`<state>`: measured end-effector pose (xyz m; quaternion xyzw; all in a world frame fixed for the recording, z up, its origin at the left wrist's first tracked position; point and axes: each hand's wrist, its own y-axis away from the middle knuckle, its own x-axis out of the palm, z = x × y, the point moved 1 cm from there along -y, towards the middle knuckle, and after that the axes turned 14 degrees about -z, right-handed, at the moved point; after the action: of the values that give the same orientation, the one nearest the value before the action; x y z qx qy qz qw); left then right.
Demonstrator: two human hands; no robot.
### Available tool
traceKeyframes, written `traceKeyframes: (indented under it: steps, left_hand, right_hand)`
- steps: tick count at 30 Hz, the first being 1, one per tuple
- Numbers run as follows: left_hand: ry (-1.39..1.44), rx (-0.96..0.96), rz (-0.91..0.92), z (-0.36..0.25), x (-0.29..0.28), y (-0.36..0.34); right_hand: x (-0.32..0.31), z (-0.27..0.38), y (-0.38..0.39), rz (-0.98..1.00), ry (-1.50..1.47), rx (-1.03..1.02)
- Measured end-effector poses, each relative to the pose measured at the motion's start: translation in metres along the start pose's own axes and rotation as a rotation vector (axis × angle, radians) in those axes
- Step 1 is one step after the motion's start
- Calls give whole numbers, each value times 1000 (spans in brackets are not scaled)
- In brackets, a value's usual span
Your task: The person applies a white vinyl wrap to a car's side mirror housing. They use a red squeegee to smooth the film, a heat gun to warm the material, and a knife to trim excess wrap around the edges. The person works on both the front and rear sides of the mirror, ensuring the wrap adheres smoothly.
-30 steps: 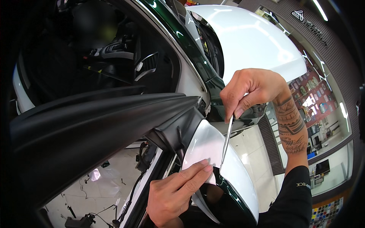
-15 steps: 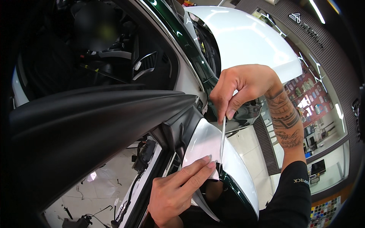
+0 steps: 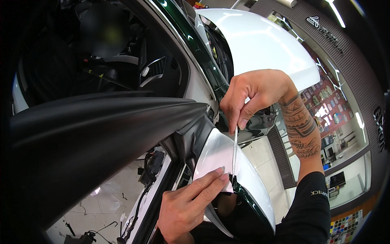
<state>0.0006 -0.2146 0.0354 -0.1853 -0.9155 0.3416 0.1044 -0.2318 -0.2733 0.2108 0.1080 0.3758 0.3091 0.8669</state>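
A side mirror housing on an opened car door is partly covered in glossy white film, with dark green paint bare at its lower part. My left hand rests on the housing, two fingers stretched out and their tips pressing the film near its loose edge. A small black piece shows just beside these fingertips. My right hand is above, thumb and forefinger pinched on the upper end of a thin whitish strip. The strip runs taut down to the black piece; its exact kind is unclear.
The black door frame crosses from the left to the mirror. Beyond lie the dark car interior and a raised white hood. Cables and trim parts are on the tiled floor at lower left. A glass-fronted display wall stands at right.
My right hand has shifted slightly left with the strip, along with a small shift of the whole view. My left hand keeps its place on the film.
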Motion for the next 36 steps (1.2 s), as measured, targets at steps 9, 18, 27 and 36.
traceKeyframes:
  steps: [9, 18, 27, 36]
  left_hand:
    - [-23, 1, 5, -3, -3, -1]
    - [-26, 3, -8, -5, -1, -1]
    - [-24, -66, 1, -13, -4, -8]
    - [-19, -7, -11, -6, -1, -2]
  right_hand:
    - [-1, 5, 1, -2, 16, -18]
    - [-2, 9, 9, -12, 33, -39]
    - [0, 10, 9, -36, 31, -26]
    - [-1, 25, 18, -38, 120, 27]
